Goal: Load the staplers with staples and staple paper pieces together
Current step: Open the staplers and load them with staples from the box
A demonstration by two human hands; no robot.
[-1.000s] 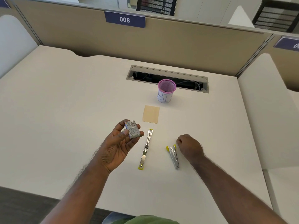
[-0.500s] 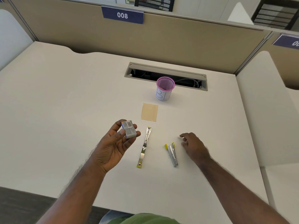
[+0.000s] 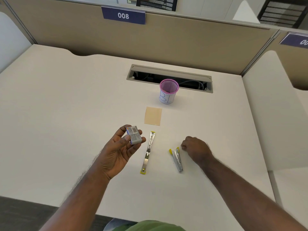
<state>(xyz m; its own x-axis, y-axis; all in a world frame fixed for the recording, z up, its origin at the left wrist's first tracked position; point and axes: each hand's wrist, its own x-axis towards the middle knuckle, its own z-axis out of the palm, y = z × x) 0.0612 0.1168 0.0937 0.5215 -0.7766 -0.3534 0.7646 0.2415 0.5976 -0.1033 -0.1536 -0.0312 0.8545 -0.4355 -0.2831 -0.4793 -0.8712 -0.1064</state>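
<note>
On the pale desk (image 3: 70,114), the left hand (image 3: 120,150) is raised palm-up, its thumb and fingertips curled round a small grey staple box (image 3: 134,134) with a barcode on its end; the print on the box is too small to read. Just right of that hand an opened stapler (image 3: 148,152) lies flat, unfolded into one long strip with yellow ends, pointing toward the far edge. Beside it to the right lies a second stapler (image 3: 176,160), closed or nearly so, its yellow tip toward the far edge. The right hand (image 3: 195,150) rests knuckles-up on the desk just beside that tip, fingers curled under; whether they pinch anything is hidden by the back of the hand. A tan paper square (image 3: 153,116) lies beyond the staplers, and farther on a pink mesh cup (image 3: 168,93) stands near the cable slot (image 3: 170,73) at the far edge; its contents cannot be made out. Both forearms are cut off by the bottom edge.
</note>
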